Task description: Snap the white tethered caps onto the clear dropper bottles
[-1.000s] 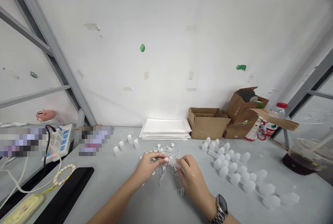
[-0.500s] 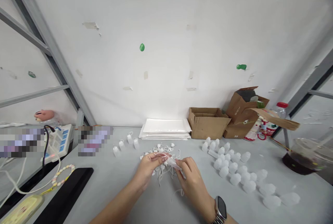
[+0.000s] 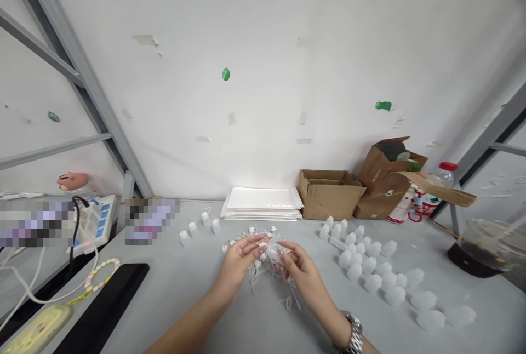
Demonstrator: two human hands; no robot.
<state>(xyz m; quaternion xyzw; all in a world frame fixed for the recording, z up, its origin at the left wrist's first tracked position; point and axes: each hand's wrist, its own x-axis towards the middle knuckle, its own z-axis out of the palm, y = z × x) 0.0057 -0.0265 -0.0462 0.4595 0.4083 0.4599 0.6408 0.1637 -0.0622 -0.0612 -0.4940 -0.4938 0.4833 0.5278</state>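
My left hand (image 3: 239,262) is closed in a pinch on a small white cap, its fingertips beside the bottle's end. My right hand (image 3: 303,268) grips a small translucent plastic bottle (image 3: 273,253) between thumb and fingers, just above the table. The fingers partly hide where cap and bottle meet, so I cannot tell whether they are joined. Under both hands lies a loose pile of white caps with thin cords (image 3: 255,273). To the left stand several capped bottles (image 3: 193,228) with cord loops. Many uncapped translucent bottles (image 3: 369,264) are spread on the right.
White flat packs (image 3: 263,199) are stacked against the wall beside an open cardboard box (image 3: 330,200) and a brown paper bag (image 3: 382,181). A cup of dark drink (image 3: 472,255) stands far right. On the left are a black flat pad (image 3: 104,310), a power strip (image 3: 101,225) and cables.
My right wrist has turned, so the watch face no longer shows and the bottle has swung between the hands. My left hand stays nearly in place. The view has shifted slightly.
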